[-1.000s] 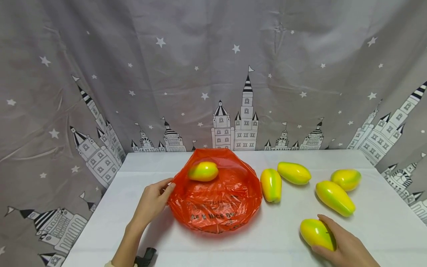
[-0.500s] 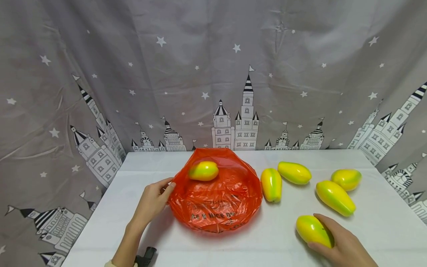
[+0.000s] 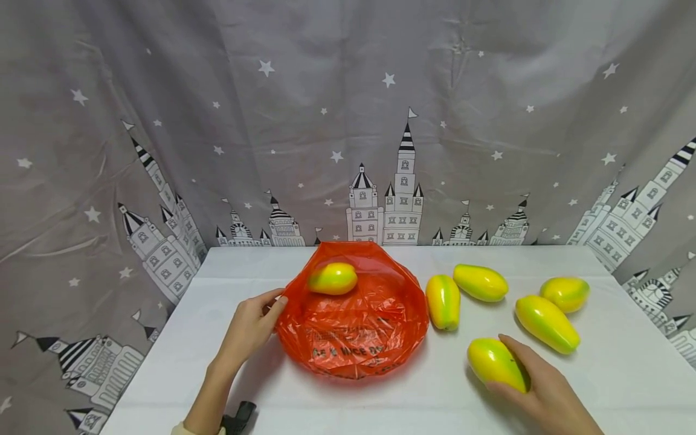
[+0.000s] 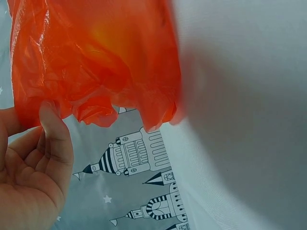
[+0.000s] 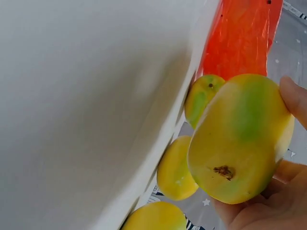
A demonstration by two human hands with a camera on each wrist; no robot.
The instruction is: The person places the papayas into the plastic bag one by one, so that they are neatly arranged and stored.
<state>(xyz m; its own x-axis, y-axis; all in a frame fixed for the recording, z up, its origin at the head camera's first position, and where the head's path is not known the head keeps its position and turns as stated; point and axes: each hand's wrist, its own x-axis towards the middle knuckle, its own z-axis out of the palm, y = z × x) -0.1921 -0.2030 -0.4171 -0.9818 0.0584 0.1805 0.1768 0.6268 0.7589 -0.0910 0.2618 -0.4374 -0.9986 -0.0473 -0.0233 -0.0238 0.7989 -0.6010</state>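
My left hand (image 3: 252,329) pinches the left edge of a red plastic bag (image 3: 353,350) between thumb and fingers. The bag stands with its mouth wide, and one yellow-green mango (image 3: 333,278) lies inside it near the back left. In the left wrist view, the thumb and fingers (image 4: 56,132) grip the thin film. My right hand (image 3: 544,386) holds another mango (image 3: 496,364) over the front right of the table, thumb on one side and fingers on the other. Its brown stem scar faces the right wrist camera.
Several more mangoes lie on the white table (image 3: 413,405): one upright-lying mango (image 3: 443,302) close to the bag's right side, a second mango (image 3: 481,283) behind it, and a pair, with the nearer mango (image 3: 547,323), farther right. A grey castle-print curtain (image 3: 304,78) hangs behind.
My right hand has moved left and slightly away from me with the mango, toward the bag. The left hand keeps its hold on the bag's edge, and the other mangoes stay put.
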